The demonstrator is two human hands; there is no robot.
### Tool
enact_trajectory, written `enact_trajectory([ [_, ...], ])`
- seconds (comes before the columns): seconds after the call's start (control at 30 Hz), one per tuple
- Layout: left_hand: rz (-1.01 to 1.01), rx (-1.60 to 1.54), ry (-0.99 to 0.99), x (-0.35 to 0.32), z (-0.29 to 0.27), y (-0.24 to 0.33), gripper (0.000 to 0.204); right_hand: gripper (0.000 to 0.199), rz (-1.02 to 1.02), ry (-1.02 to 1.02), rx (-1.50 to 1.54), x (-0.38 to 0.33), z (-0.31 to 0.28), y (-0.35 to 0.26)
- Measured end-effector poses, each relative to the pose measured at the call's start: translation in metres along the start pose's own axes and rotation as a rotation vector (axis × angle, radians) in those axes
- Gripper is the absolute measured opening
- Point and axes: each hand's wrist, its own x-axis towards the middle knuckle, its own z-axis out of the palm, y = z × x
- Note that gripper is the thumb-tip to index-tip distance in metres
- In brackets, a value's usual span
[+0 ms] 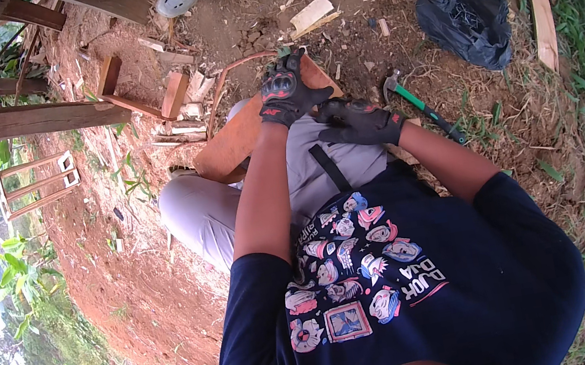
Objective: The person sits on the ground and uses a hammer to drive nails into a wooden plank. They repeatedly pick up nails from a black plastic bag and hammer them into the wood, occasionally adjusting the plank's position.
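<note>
**Navy shirt [479, 283] closest, wooden board [235, 139] past it**

Head view: board slants by the grey trousers [193, 214], partly covered by left hand [290, 91]. Left hand gloved, palm down, thumb spread wide, not wrapped round anything visible. Right hand [361, 121] gloved, just beside left; can't tell if it grips anything. Green-handled hammer [425, 106] on dirt, right of right hand. Black plastic bag [466, 26] farther out.

One wide head view looks down from above and behind the left hand [285, 91] and right hand [360, 122], close over the shirt [481, 290], with ground [223, 24] beyond them.
</note>
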Motion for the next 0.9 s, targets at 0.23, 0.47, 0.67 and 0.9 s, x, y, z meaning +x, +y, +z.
enact_trajectory([
  [0.23,0.034,0.015,0.015,-0.002,0.010,0.008,0.115,0.045,0.110,0.040,-0.164,-0.076,-0.016,0.071],
  [0.47,0.031,0.042,0.021,-0.007,0.011,0.003,0.116,0.029,0.099,-0.137,-0.651,-0.137,-0.010,0.004],
  [0.67,0.024,0.063,-0.010,-0.010,0.002,0.015,0.115,0.026,-0.003,0.207,-0.690,-0.153,0.027,0.002],
  [0.9,0.016,0.042,0.022,-0.013,0.007,0.009,0.114,0.025,0.159,0.332,-0.547,-0.127,0.049,0.029],
])
